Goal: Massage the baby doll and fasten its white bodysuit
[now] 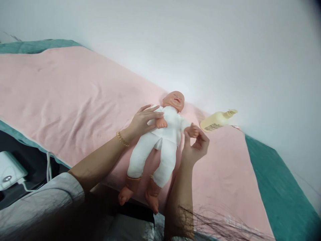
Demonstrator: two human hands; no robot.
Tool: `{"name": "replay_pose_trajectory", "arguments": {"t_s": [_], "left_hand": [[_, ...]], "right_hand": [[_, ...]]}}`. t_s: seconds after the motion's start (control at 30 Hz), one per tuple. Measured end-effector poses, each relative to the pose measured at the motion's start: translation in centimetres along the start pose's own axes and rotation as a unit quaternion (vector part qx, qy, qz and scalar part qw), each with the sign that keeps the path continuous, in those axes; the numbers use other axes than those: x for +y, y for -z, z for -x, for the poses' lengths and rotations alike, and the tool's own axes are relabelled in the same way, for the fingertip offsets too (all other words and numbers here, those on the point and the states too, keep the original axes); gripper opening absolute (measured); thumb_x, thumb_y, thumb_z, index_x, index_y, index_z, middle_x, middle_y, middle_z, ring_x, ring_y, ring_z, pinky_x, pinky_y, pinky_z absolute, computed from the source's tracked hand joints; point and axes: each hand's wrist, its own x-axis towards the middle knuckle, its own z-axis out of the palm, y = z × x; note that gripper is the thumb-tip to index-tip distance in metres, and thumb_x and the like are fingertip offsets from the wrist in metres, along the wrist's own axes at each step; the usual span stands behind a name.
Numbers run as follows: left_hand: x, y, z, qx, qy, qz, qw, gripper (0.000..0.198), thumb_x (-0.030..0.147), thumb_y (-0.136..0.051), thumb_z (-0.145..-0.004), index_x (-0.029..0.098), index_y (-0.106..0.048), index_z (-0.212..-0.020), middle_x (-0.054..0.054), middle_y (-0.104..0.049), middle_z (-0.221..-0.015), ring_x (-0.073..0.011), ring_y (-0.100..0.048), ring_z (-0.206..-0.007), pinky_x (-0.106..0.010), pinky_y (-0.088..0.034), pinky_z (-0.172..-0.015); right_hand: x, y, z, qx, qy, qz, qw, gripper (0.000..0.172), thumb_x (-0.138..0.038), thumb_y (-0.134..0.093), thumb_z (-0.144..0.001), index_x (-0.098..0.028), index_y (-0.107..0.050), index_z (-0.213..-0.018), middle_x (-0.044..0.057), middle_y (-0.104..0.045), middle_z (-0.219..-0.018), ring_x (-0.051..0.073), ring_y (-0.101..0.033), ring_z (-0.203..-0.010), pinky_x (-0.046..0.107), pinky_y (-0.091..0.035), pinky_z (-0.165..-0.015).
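A baby doll in white cloth lies on its back on a pink towel, head toward the wall. My left hand rests with fingers stretched across the doll's arm and chest, holding nothing. My right hand curls its fingers around the doll's other small hand. A gold bracelet sits on my left wrist.
A cream pump bottle lies on its side just right of the doll. The towel covers a teal sheet against a white wall. A white device with a cable sits at the lower left, beside the bed edge.
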Motion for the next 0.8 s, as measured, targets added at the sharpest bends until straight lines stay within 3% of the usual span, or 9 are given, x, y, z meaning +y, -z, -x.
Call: {"name": "replay_pose_trajectory", "arguments": {"t_s": [0.17, 0.3, 0.4, 0.5, 0.6, 0.7, 0.8], "left_hand": [[-0.1, 0.2, -0.1, -0.066, -0.042, -0.03, 0.996, 0.025, 0.021, -0.061, -0.086, 0.029, -0.069, -0.107, 0.0, -0.072, -0.112, -0.0218, -0.057, -0.124, -0.044, -0.036, -0.109], [0.0, 0.3, -0.1, -0.082, -0.051, -0.027, 0.995, 0.027, 0.018, -0.059, -0.086, 0.03, -0.069, -0.109, 0.001, -0.073, -0.111, -0.0208, -0.057, -0.124, -0.042, -0.036, -0.109], [0.1, 0.2, -0.1, -0.08, -0.046, -0.01, 0.996, 0.026, 0.019, -0.061, -0.085, 0.03, -0.069, -0.107, 0.001, -0.073, -0.112, -0.0215, -0.057, -0.123, -0.043, -0.033, -0.112], [0.5, 0.4, -0.1, -0.048, 0.016, 0.031, 0.998, 0.026, 0.023, -0.065, -0.083, 0.029, -0.07, -0.108, 0.0, -0.071, -0.115, -0.0234, -0.057, -0.124, -0.046, -0.03, -0.114], [1.0, 0.9, -0.3, 0.069, 0.145, 0.118, 0.98, 0.03, 0.03, -0.069, -0.081, 0.025, -0.069, -0.11, -0.003, -0.069, -0.12, -0.0258, -0.054, -0.126, -0.044, -0.036, -0.112], [0.5, 1.5, -0.6, 0.212, 0.251, 0.215, 0.92, 0.03, 0.037, -0.072, -0.079, 0.019, -0.072, -0.103, -0.007, -0.07, -0.117, -0.0283, -0.058, -0.121, -0.042, -0.044, -0.105], [-1.6, 1.9, -0.5, 0.32, 0.329, 0.297, 0.837, 0.03, 0.038, -0.072, -0.08, 0.018, -0.072, -0.102, -0.006, -0.07, -0.114, -0.0241, -0.059, -0.119, -0.038, -0.046, -0.103]], "right_hand": [[0.6, 0.0, 0.8, -0.18, 0.085, 0.102, 0.975, 0.027, -0.024, -0.068, -0.081, -0.023, -0.063, -0.108, 0.005, -0.07, -0.109, 0.02, -0.065, -0.106, 0.044, -0.051, -0.098], [1.0, 0.3, 0.6, -0.223, 0.156, 0.157, 0.949, 0.026, -0.021, -0.065, -0.083, -0.026, -0.063, -0.109, 0.003, -0.071, -0.109, 0.02, -0.065, -0.106, 0.046, -0.046, -0.102], [0.9, 0.4, 0.6, -0.23, 0.163, 0.158, 0.946, 0.028, -0.019, -0.066, -0.083, -0.025, -0.064, -0.11, 0.003, -0.071, -0.109, 0.019, -0.065, -0.106, 0.046, -0.044, -0.105], [0.6, 0.2, 0.5, -0.155, 0.082, 0.126, 0.976, 0.03, -0.02, -0.069, -0.081, -0.022, -0.064, -0.11, 0.004, -0.07, -0.109, 0.02, -0.065, -0.105, 0.046, -0.047, -0.102], [0.6, 0.4, -0.1, -0.014, 0.004, 0.044, 0.999, 0.037, -0.021, -0.074, -0.076, -0.018, -0.062, -0.111, 0.007, -0.069, -0.11, 0.023, -0.066, -0.106, 0.046, -0.051, -0.098], [1.5, 1.4, -1.2, 0.105, -0.042, -0.009, 0.994, 0.042, -0.023, -0.074, -0.075, -0.017, -0.057, -0.112, 0.01, -0.065, -0.121, 0.023, -0.062, -0.115, 0.047, -0.049, -0.103], [3.4, 3.3, -1.8, 0.196, -0.166, -0.061, 0.965, 0.044, -0.028, -0.073, -0.074, -0.02, -0.056, -0.115, 0.007, -0.056, -0.136, 0.017, -0.054, -0.126, 0.038, -0.045, -0.108]]}}
